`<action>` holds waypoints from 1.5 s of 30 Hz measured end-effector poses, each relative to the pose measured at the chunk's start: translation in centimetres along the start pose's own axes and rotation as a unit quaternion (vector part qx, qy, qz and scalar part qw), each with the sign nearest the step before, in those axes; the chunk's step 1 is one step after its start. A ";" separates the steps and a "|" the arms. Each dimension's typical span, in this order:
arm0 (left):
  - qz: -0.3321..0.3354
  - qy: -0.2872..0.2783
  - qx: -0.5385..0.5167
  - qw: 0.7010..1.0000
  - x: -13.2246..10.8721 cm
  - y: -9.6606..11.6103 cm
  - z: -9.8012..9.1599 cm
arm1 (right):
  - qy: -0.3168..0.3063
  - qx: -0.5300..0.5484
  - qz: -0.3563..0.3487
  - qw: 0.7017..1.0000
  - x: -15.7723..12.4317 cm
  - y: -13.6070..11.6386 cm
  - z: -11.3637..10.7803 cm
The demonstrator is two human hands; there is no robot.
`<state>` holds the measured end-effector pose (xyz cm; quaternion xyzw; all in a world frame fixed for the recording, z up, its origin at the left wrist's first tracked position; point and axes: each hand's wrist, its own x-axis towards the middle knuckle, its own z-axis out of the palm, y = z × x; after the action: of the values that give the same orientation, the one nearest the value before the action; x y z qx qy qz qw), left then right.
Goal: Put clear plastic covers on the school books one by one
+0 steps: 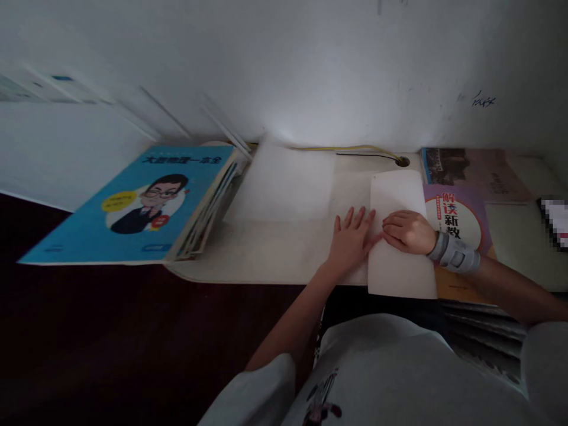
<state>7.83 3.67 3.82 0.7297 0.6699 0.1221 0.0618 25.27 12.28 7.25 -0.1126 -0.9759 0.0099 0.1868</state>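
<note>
A white sheet of paper (399, 275), which looks folded into a narrow strip, lies on the desk and reaches slightly past its front edge. My left hand (350, 239) is open, palm down with fingers spread, at the paper's left side; its thumb reaches onto the sheet. On top of the paper rests my right hand (409, 232), its fingers bent and close together, the tips near my left thumb. Whatever may be under those fingers is hidden. A grey wristband (455, 251) is on my right wrist.
A stack of books with a blue cover (93, 219) stands at the left. Beside the paper lie a purple and orange book (477, 222) and a dark-covered book (483, 171). A yellow cable (328, 148) runs along the wall to a desk hole (402, 161). A blurred-out object (557, 222) is far right.
</note>
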 end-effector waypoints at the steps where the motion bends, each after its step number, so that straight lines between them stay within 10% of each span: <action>1: 0.011 -0.009 0.001 1.000 -0.2 0.3 0.2 | 0.002 -0.014 0.008 1.000 0.0 -0.3 -0.1; 14: 0.014 -0.049 -0.010 0.999 -0.7 0.4 1.1 | -0.147 -0.033 -0.040 0.988 -7.5 -6.8 -3.8; 32: 0.075 -0.063 -0.121 0.988 -5.1 -1.9 0.7 | -0.133 -0.144 0.125 0.973 -6.6 -10.7 -1.1; 45: 0.087 -0.048 -0.196 0.976 -6.2 -2.3 -0.2 | -0.092 -0.197 0.105 0.970 -5.5 -11.4 -0.4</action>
<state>5.15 -2.27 2.85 0.7640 0.5632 0.2202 0.2249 27.88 -0.10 6.31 -0.2477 -0.9542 -0.1531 0.0687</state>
